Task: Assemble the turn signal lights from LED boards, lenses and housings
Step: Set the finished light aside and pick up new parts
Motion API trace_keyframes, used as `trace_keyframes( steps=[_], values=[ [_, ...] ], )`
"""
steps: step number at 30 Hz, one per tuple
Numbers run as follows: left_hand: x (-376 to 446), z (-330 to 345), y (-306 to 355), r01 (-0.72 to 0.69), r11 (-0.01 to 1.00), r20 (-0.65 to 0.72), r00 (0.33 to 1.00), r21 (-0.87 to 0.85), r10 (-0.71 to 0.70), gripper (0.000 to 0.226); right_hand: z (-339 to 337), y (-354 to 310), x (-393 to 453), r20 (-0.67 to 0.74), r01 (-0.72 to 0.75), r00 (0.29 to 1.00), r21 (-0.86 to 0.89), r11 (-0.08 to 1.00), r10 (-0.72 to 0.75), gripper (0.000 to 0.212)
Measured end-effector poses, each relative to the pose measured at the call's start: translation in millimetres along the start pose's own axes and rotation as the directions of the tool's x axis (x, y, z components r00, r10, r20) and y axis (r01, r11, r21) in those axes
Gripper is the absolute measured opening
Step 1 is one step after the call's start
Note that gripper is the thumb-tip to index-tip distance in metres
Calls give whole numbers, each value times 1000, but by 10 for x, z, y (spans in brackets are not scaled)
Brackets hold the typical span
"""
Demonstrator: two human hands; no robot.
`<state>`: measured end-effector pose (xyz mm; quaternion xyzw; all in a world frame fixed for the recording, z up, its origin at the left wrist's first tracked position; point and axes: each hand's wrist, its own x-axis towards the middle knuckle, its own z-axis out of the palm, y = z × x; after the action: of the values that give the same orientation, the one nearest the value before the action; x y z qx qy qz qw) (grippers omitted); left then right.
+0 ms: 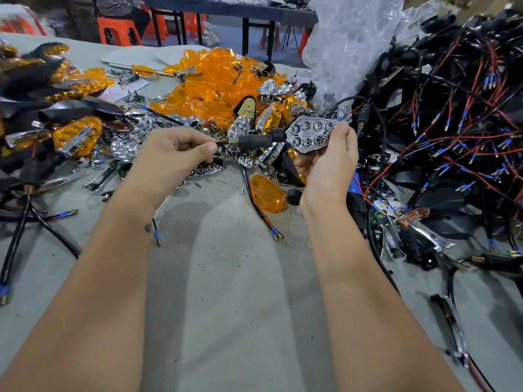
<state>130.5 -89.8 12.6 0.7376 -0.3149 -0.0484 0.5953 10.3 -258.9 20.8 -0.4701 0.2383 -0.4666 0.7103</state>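
You have a turn signal light (307,134) held up above the worktop (226,278), lying roughly level: its chrome reflector face with round cells points up toward you, no orange lens on it, and its black stem (254,140) sticks out to your left, ending in a threaded tip. Behind it a heap of orange lenses (215,80) is piled, with loose chrome reflectors (135,137) scattered in front. One orange lens (267,193) lies alone near your right wrist. Black housings with red and black wires (452,123) are tangled on your right.
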Motion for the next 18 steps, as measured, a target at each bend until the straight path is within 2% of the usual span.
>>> trace_keyframes(
  steps=[7, 15, 18],
  values=[
    [-17, 3, 40, 60, 995, 31, 998, -85, -58, 20, 11, 5, 2, 32, -37, 999, 4, 999, 37, 22],
    [35, -13, 26, 269, 961, -10, 963, 57, -269, 29, -13, 49, 37, -25, 8, 1000, 55, 998, -7, 26],
    [31, -16, -2, 274, 944, -25, 961, 186, -274, 28, -12, 55, 65, -68, 19, 998, 53, 998, -15, 25]
  ],
)
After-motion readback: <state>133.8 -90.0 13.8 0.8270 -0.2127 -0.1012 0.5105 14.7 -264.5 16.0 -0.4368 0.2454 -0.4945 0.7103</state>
